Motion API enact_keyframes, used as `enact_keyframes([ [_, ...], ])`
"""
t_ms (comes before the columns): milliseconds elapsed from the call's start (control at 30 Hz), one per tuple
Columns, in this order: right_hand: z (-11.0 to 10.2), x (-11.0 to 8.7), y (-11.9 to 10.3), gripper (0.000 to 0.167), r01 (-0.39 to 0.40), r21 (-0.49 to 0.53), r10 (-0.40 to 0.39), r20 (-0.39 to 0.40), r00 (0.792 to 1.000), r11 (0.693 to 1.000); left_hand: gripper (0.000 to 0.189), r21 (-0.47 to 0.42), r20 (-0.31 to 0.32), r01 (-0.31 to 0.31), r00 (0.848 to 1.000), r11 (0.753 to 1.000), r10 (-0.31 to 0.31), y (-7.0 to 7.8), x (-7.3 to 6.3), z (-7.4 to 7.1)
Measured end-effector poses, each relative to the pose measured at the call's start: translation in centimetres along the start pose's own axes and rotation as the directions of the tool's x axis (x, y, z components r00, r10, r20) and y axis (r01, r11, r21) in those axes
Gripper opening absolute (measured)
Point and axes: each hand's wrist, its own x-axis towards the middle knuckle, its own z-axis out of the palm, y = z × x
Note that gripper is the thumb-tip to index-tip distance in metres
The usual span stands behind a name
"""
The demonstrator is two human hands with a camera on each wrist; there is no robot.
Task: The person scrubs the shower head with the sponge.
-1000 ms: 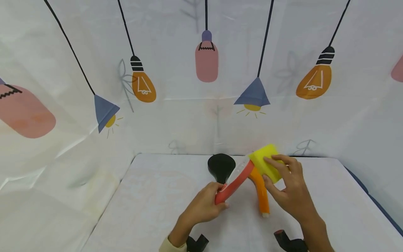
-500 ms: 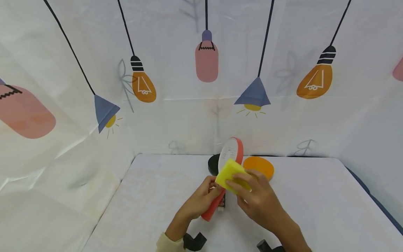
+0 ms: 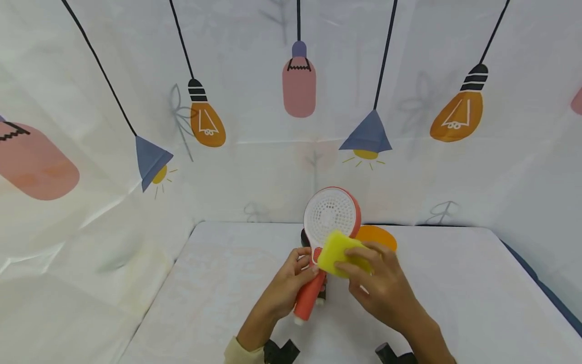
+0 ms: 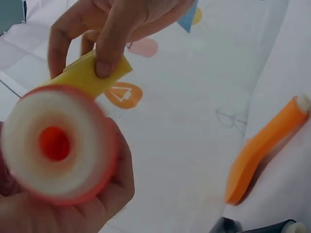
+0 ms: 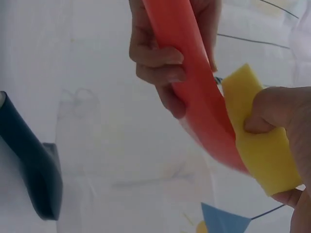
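A red shower head with a white perforated face is raised over the table, its face turned toward the head camera. My left hand grips its red handle near the neck. In my right hand a yellow sponge is pinched between thumb and fingers, against the neck just below the face. The left wrist view looks at the handle's round white end, with the sponge behind it. From the right wrist the red back of the handle and the sponge's side show.
An orange shower head lies on the white table behind my right hand. A black one is mostly hidden behind the red one. A printed white cloth hangs behind the table.
The red shower head has swung from leaning right to nearly upright and turned its face toward the head camera. My right hand has brought the sponge left and down to its neck.
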Motion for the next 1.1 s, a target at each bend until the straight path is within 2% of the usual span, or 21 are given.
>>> enact_keyframes([
  [167,-1.1,-0.2,1.8,0.035,-0.070,-0.022,0.068,-0.082,0.994,0.997,0.055,0.009,0.056,-0.013,0.998,1.000,0.012,-0.2,0.4,0.0],
  [400,-2.3,-1.1,3.3,0.047,-0.229,-0.089,0.226,-0.036,0.973,0.969,0.059,0.037,0.095,0.025,0.995,0.999,-0.028,-1.0,0.7,0.9],
  [533,-2.1,-1.2,3.1,0.051,-0.291,-0.096,0.291,-0.021,0.957,0.952,0.059,0.066,0.133,0.008,0.991,0.998,-0.017,-1.5,0.6,1.3],
  [633,-1.5,-1.1,2.6,0.051,-0.295,-0.088,0.296,-0.011,0.955,0.951,0.061,0.075,0.145,-0.015,0.989,0.997,0.004,-1.7,0.5,1.5],
  [767,-0.3,-0.8,1.2,0.046,-0.255,-0.058,0.255,0.003,0.967,0.965,0.059,0.080,0.142,-0.030,0.990,0.996,0.018,-1.7,0.7,1.4],
  [867,0.6,-0.6,-0.1,0.041,-0.219,-0.023,0.220,0.069,0.973,0.975,0.061,0.080,0.123,-0.040,0.992,0.996,0.030,-1.6,0.7,1.0],
  [967,1.1,-0.5,-1.2,0.037,-0.211,-0.004,0.209,0.145,0.967,0.978,0.065,0.063,0.103,-0.043,0.994,0.997,0.037,-1.4,0.8,0.4],
  [1033,1.2,-0.4,-1.4,0.043,-0.213,-0.003,0.211,0.159,0.964,0.977,0.068,0.058,0.103,-0.041,0.994,0.997,0.035,-1.4,0.8,0.2],
  [1100,1.3,-0.4,-1.1,0.041,-0.217,-0.011,0.217,0.131,0.967,0.976,0.068,0.065,0.108,-0.036,0.994,0.997,0.029,-1.3,0.7,0.2],
])
